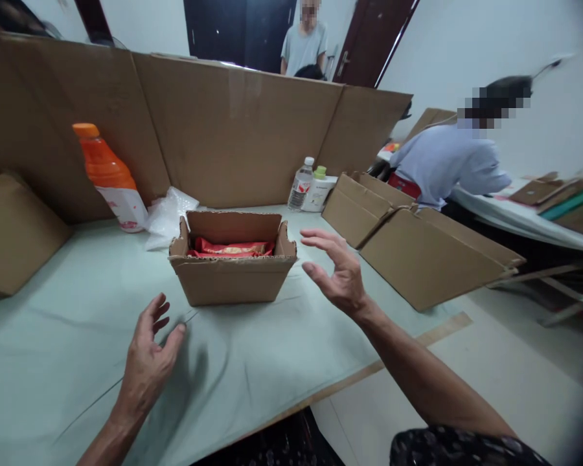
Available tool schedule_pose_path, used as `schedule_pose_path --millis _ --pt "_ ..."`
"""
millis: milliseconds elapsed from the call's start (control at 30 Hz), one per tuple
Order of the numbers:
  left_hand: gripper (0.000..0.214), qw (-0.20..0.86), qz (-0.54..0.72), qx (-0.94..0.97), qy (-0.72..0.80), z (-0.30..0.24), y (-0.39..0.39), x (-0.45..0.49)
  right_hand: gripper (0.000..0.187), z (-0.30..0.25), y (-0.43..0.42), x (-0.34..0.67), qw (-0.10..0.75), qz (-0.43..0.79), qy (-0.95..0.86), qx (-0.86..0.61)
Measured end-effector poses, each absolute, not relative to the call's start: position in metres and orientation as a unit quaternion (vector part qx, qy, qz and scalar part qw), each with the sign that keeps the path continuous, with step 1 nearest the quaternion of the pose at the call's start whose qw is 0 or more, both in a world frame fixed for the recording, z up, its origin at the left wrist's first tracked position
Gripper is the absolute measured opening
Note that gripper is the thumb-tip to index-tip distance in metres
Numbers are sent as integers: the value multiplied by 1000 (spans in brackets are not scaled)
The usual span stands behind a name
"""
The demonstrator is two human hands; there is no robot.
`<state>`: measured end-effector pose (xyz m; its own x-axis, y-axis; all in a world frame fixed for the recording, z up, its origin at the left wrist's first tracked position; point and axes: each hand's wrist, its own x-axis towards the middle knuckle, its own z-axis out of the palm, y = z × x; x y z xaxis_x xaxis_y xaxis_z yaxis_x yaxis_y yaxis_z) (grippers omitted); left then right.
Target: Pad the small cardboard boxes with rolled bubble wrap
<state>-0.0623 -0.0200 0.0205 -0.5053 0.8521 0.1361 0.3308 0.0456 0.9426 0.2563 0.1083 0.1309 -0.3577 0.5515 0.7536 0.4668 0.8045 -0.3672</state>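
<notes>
An open-topped cardboard box (233, 281) stands upright on the table, its upper edges rough and cut. Red shiny packets (233, 248) lie inside it; their lower parts are hidden by the front wall. My left hand (153, 349) hovers over the cloth in front of the box's left side, fingers apart and holding nothing. To the right of the box, my right hand (337, 268) is raised with thumb and fingers spread, close to the box but not touching it.
Behind the box are an orange-capped bottle (109, 178), bubble wrap (168, 213), a clear water bottle (301, 186) and a white bottle (319, 192). Cardboard panels (247, 129) wall the back. More cardboard boxes (418, 252) flank both sides. Other people (447, 162) are beyond.
</notes>
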Motion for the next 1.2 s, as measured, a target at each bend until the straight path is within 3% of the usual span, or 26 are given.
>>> schedule_pose_path --millis 67,233,433,600,800,1000,1200 --pt "78 264 538 427 677 22 -13 -64 36 106 109 267 473 143 -790 -362" --pt "76 312 549 430 646 31 13 -51 59 51 107 259 366 307 -792 -381" --pt "63 312 597 395 625 16 7 -34 56 25 85 253 401 235 -799 -381" --pt "62 329 575 395 636 -5 -29 -27 55 11 67 265 382 176 -817 -393" --pt "70 318 574 426 623 18 14 -21 53 24 107 258 404 230 -796 -389" --pt "84 328 558 483 590 18 77 -17 67 23 163 259 398 294 -759 -424" --pt "64 137 459 606 635 18 18 -4 28 17 118 278 306 176 -814 -461"
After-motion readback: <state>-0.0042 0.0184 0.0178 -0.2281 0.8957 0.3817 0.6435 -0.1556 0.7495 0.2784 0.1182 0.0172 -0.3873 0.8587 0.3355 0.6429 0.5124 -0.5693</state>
